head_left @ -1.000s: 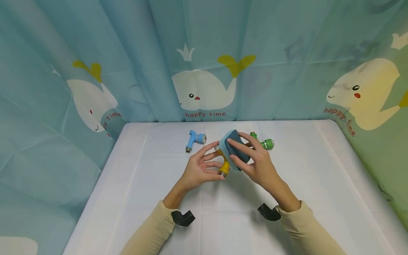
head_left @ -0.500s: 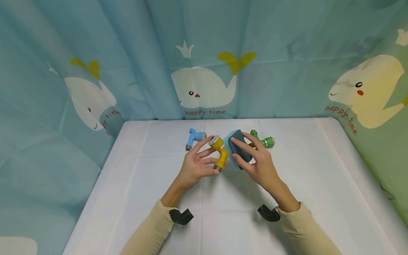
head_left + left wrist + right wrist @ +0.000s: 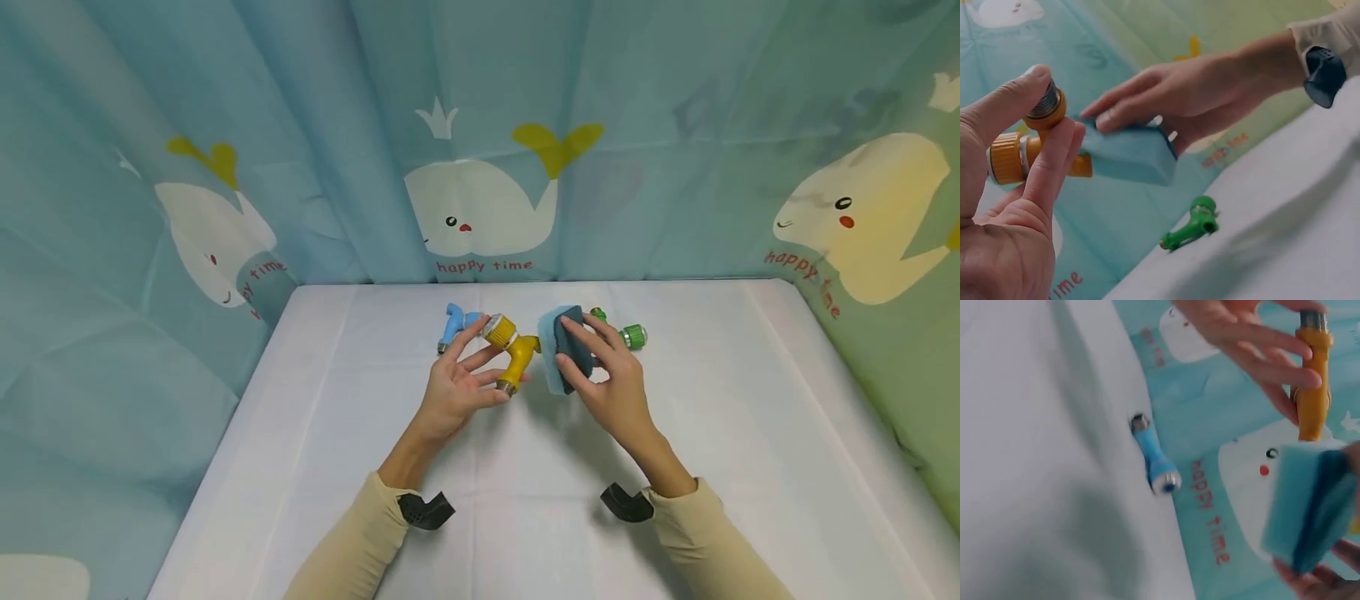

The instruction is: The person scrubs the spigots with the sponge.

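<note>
Left hand [image 3: 454,388]: just left of centre in the head view, raised over the table, fingers partly curled, pinching the yellow tap between thumb and fingertips.
Yellow tap [image 3: 510,352]: centre of the head view, held off the table, bent in an elbow shape; one metal-ringed end up near the index fingertip, the other metal end down by the thumb. Upper left in the left wrist view [image 3: 1025,147], thumb on the threaded metal end. Upper right in the right wrist view [image 3: 1313,381], standing nearly upright.
Right hand [image 3: 611,385]: just right of centre in the head view, fingers bent round the sponge, fingertips on its dark face, thumb hidden behind.
Sponge [image 3: 564,348]: centre of the head view, held on edge above the table, light blue body with a dark blue layer; just beside the yellow tap, contact not clear. Lower right in the right wrist view [image 3: 1310,509], blurred.
Blue tap [image 3: 457,325]: lying on the table past the left hand, upper centre of the head view, apart from the fingers.
Green tap [image 3: 624,333]: lying on the table behind the right hand, partly hidden by the sponge; lower centre in the left wrist view [image 3: 1192,226].
Table [image 3: 750,417]: white cloth, filling the lower half of the head view.
Curtain [image 3: 300,125]: blue-green, whale prints, behind and at both sides.
Sleeves [image 3: 352,542]: cream, at the bottom edge of the head view.
</note>
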Demonstrator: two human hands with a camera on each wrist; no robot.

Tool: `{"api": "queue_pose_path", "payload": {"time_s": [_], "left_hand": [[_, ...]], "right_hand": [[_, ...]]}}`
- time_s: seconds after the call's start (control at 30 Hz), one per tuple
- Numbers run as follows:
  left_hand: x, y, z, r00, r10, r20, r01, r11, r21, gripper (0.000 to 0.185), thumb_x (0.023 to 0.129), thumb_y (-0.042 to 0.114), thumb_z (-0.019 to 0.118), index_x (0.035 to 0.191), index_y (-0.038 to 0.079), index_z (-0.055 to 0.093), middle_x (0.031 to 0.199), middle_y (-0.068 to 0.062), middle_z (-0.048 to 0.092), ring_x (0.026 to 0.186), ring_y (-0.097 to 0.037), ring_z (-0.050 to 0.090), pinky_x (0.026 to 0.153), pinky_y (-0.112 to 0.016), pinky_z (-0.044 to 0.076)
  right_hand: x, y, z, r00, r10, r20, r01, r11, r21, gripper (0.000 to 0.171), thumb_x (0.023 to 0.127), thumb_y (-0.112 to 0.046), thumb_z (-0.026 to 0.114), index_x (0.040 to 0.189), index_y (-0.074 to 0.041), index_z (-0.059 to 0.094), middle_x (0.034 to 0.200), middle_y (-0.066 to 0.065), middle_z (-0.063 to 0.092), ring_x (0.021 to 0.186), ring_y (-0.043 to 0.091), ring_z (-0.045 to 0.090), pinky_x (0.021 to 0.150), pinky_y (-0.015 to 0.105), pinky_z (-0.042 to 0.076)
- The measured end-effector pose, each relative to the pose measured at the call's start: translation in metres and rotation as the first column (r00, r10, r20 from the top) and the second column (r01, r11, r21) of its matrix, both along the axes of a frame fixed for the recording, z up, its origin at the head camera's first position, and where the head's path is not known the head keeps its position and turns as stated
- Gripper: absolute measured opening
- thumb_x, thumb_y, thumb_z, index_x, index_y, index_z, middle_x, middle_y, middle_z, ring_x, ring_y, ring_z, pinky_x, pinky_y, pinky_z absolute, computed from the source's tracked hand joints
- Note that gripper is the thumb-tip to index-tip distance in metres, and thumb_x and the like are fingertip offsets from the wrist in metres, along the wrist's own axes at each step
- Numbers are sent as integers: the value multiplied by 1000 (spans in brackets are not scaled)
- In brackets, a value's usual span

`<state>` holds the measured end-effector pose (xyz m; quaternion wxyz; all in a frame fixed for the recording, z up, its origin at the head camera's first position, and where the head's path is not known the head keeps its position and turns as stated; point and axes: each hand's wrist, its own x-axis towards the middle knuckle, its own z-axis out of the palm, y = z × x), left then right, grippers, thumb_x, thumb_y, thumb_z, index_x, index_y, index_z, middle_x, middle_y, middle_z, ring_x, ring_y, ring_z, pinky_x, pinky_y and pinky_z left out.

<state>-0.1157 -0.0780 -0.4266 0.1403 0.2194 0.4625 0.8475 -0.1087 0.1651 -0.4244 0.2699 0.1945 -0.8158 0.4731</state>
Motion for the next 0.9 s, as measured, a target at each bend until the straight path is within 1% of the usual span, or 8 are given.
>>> {"api": "queue_pose_path", "payload": {"time_s": [0.13,0.27,0.37,0.5,0.57,0.67,0.8,0.9], "left_hand": [[2,1,-1,1000,-16,2,16,1000,18,111,77,7,91,164,13,21,156,-34,31,109,-34,71,88,-36,60],[5,2,1,1000,-19,-3,19,998,55,110,78,2,89,164,13,21,157,-33,30,109,-35,70,86,-35,60],[7,4,4,1000,1,-16,0,998,59,109,78,3,90,163,14,23,157,-32,31,109,-34,70,87,-36,60],[8,7,9,999,16,-40,-14,999,41,109,75,4,92,162,14,27,155,-32,35,106,-34,71,86,-40,60],[8,7,10,999,25,-42,-23,999,35,109,75,6,93,162,14,28,155,-32,36,105,-33,71,85,-40,61],[9,7,9,999,36,-37,-35,999,35,109,74,7,93,162,14,27,155,-32,36,105,-33,72,85,-40,61],[9,8,8,998,47,-43,-45,999,26,107,74,1,91,161,14,30,154,-31,39,105,-33,72,87,-42,60],[8,9,6,996,71,-50,-71,997,0,104,75,1,91,160,14,33,153,-28,42,104,-31,72,88,-43,60]], "right_hand": [[4,-6,-3,979,134,153,-87,957,-278,56,96,2,68,149,-11,55,149,13,52,104,22,63,90,19,55],[4,-13,-3,917,258,304,-94,881,-464,53,106,-12,58,156,-21,42,152,13,47,119,24,60,93,24,55],[4,-15,-4,866,332,373,-55,805,-591,55,109,-22,54,159,-30,34,153,12,41,131,30,51,92,30,57],[5,-20,-3,813,459,360,-51,670,-740,59,110,-26,50,162,-36,25,159,8,30,135,34,44,96,35,56],[5,-23,-4,784,508,356,-58,631,-774,59,110,-26,50,163,-35,25,161,6,27,135,34,45,97,37,56],[4,-24,-6,750,553,363,-55,600,-798,58,110,-28,49,163,-34,24,164,4,25,133,33,47,96,37,57],[4,-23,-5,773,536,339,-39,575,-818,60,110,-32,50,163,-31,23,164,6,23,132,34,49,94,37,57],[5,-25,-7,766,544,343,-50,582,-812,59,110,-32,50,163,-31,23,164,7,23,130,33,51,95,38,57]]}}
